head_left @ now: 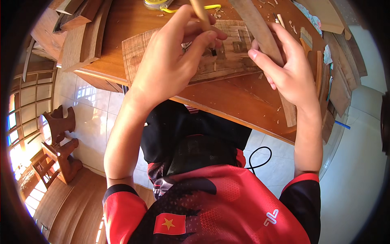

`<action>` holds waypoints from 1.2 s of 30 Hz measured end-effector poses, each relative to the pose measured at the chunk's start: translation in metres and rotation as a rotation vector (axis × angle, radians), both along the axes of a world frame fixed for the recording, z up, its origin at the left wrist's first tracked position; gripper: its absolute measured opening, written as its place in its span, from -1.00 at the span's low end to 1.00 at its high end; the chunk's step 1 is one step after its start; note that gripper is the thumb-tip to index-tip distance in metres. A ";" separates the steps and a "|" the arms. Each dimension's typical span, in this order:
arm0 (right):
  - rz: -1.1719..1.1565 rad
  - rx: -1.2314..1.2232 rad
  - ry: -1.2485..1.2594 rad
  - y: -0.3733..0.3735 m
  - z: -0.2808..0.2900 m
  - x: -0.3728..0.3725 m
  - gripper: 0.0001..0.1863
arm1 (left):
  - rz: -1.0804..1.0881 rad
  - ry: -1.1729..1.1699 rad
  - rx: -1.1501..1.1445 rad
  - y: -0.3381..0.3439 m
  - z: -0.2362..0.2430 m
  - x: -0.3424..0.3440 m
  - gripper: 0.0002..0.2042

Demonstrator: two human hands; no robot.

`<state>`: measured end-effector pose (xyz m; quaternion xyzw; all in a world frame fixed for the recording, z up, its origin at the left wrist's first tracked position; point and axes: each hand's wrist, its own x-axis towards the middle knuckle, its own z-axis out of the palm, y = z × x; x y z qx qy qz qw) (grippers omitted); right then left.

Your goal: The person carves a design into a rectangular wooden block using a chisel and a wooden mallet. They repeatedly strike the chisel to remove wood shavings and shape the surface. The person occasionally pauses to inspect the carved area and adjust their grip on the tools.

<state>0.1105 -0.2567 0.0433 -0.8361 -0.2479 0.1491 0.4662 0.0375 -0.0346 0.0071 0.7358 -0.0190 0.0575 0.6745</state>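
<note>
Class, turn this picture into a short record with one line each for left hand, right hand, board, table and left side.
Left hand: holds a wooden-handled tool
Right hand: holds a long wooden bar
Board: brown wood, lying on the table
Table: reddish-brown, with scattered shavings and a tape measure
Left side: wood pieces
</note>
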 end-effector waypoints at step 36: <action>-0.260 0.372 0.194 -0.022 -0.008 0.018 -0.55 | -0.018 -0.374 1.062 0.001 0.012 -0.022 -0.89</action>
